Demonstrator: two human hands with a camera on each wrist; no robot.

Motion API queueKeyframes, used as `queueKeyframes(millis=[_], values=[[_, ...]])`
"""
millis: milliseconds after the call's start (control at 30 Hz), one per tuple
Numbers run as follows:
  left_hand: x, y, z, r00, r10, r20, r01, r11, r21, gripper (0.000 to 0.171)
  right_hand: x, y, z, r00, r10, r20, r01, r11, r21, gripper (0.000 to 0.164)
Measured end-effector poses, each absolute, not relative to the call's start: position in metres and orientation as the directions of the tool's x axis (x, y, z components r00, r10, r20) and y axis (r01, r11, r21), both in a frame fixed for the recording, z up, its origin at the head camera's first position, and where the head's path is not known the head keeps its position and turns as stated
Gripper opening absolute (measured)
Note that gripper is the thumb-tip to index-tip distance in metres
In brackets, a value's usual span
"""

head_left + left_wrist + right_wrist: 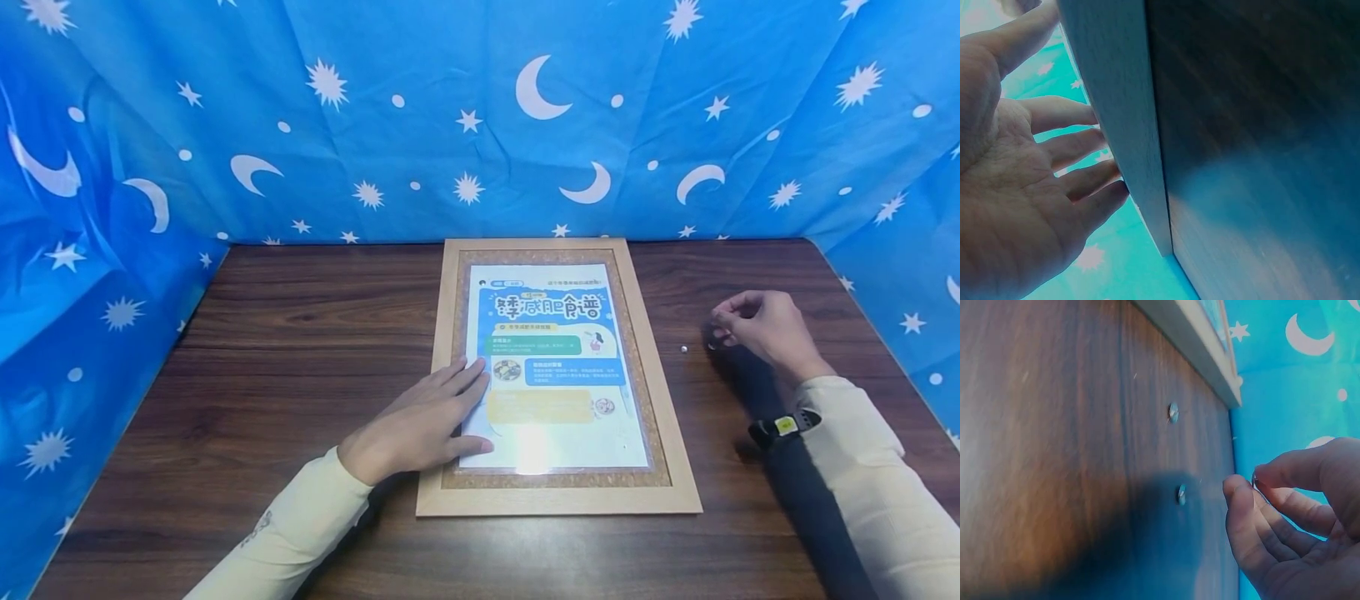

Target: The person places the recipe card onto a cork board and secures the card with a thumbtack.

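Observation:
A printed sheet in a clear sleeve (555, 433) lies on a wood-framed cork board (558, 500). Across the sheet's left edge and the frame rests my left hand (427, 417), its fingers straight and spread; in the left wrist view they reach over the frame's side (1119, 112). To the right of the board, my right hand (772, 329) hovers above the table. Its thumb and forefinger pinch a tiny silver thumbtack (1255, 480), mostly hidden between the fingertips. Two more thumbtacks, one nearer the board (1174, 412) and one in the hand's shadow (1182, 494), lie on the wood.
The dark wooden table (300, 333) extends on both sides of the board. A blue curtain with moons and stars (420, 125) hangs behind and at both sides. On the right wrist is a dark watch (783, 427).

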State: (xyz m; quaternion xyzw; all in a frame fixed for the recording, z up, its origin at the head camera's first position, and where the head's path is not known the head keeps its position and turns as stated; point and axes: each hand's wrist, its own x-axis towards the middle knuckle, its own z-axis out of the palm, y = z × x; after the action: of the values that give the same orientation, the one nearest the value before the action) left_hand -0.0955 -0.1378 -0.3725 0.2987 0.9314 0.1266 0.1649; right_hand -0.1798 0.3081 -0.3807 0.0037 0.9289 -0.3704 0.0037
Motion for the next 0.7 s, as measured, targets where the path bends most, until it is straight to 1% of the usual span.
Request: queueKeyframes(millis=[233,500,700], values=[[-0.096,-0.138,-0.372,-0.768,0.595,-0.235,0.517,0.794,0.321,0.085,-0.185,0.294,-0.371,-0.998,-0.056,0.010,-0.048,0.736,-0.675,0.029],[-0.096,-0.138,-0.372,-0.767,0.597,-0.235,0.521,0.793,0.316,0.084,-0.192,0.273,-0.363,-0.993,-0.102,-0.054,-0.036,0.719,-0.694,0.028],[-0.095,-0.138,-0.373,-0.769,0.595,-0.235,0.517,0.794,0.318,0.084,-0.196,0.254,-0.361,-0.990,-0.128,-0.052,-0.054,0.711,-0.701,0.027]])
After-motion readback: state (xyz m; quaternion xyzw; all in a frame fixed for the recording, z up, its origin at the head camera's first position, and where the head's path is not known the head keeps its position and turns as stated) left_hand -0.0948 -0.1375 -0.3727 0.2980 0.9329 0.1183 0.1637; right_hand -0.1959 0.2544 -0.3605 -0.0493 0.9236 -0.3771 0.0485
